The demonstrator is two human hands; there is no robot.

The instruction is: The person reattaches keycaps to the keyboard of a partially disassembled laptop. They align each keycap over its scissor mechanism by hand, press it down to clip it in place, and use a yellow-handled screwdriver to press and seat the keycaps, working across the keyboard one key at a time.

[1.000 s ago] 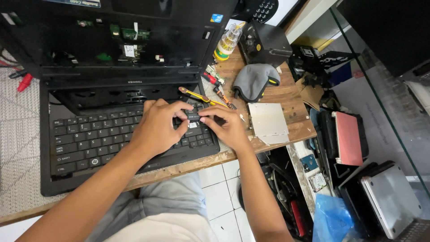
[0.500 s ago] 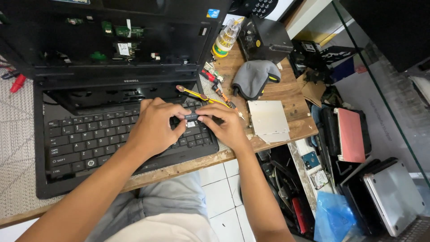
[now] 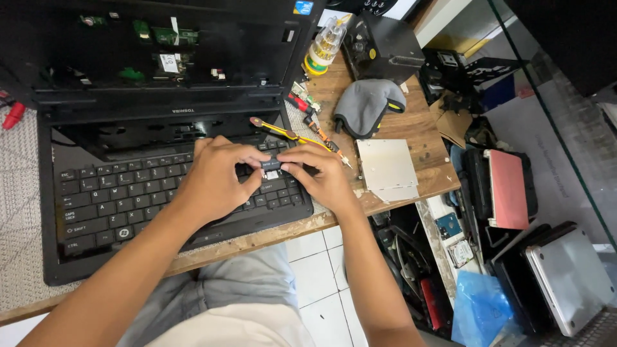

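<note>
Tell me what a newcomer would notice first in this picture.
Both hands meet over the laptop keyboard, the left hand and right hand pinching a small dark part between their fingertips. Behind them lies a yellow-handled screwdriver, and a grey cloth sits on the wooden bench to the right.

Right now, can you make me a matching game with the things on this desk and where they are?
Things:
1. small black part
2. grey cloth
3. silver flat plate
4. clear bottle

Places:
A. right of the right hand, near the desk edge
B. beside the laptop lid's top right corner
C. pinched between both hands, over the keyboard
D. above the silver plate

Pairs: 1-C, 2-D, 3-A, 4-B
</note>
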